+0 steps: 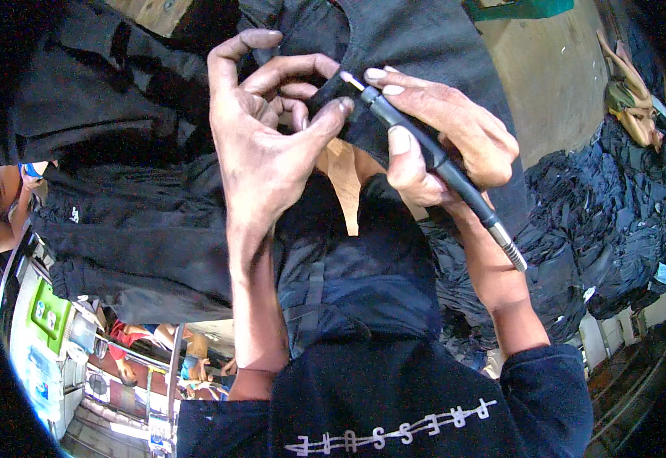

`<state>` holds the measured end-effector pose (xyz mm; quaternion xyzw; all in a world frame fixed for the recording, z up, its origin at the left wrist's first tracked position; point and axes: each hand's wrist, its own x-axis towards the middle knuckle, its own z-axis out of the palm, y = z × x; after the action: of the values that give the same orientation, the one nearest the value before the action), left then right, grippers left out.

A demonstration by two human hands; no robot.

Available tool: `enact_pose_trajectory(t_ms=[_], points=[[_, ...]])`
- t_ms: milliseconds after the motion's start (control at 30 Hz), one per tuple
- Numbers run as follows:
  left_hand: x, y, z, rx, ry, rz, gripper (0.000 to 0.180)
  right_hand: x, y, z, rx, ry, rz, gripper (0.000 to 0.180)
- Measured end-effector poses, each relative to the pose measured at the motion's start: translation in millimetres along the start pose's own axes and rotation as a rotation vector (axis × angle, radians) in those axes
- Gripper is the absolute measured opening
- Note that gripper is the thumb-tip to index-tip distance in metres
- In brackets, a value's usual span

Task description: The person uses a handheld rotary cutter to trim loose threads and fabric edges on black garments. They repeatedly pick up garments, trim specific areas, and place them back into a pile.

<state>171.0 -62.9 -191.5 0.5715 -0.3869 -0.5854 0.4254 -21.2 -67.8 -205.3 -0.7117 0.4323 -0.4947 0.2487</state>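
Note:
My right hand (455, 130) grips a black pen-shaped handpiece (444, 164) with a pale tip and a ribbed metal rear end. Its tip meets the edge of a small black piece (328, 90), apparently cloth or leather. Thumb and forefinger of my left hand (260, 149) pinch that piece, while the other fingers curl and the little finger sticks up. Behind both hands lies a broad sheet of black material (425, 38). Below them, between my wrists, a tan pointed piece (342, 179) shows over my dark lap.
Folded black garments (134, 237) fill the left side. A large heap of black cut pieces (577, 221) lies at right, below a brown board (554, 91). Other people show at far right (632, 107) and lower left (127, 359), near a green tray (46, 317).

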Motion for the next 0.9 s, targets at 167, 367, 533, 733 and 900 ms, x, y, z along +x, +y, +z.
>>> enact_pose_trajectory(t_ms=[167,367,533,733,900], points=[[-1.2,-1.9,1.4,0.004,-0.007,0.007,0.082,1.1,-0.9,-3.6,0.007,0.015,0.027,0.021],[-2.2,-3.9,-0.1,-0.023,-0.017,0.018,0.084,-1.4,-4.0,-10.8,-0.012,-0.081,0.053,0.020],[-2.2,-6.3,0.7,-0.035,-0.014,0.026,0.084,-0.5,-2.4,-8.8,-0.018,-0.050,0.066,0.021],[-2.6,-6.8,1.4,-0.046,0.000,0.009,0.081,2.1,-3.1,-5.5,-0.053,0.007,0.091,0.021],[-1.8,-8.5,1.8,-0.059,0.000,0.022,0.080,1.6,-1.8,-3.1,-0.029,0.040,0.108,0.021]])
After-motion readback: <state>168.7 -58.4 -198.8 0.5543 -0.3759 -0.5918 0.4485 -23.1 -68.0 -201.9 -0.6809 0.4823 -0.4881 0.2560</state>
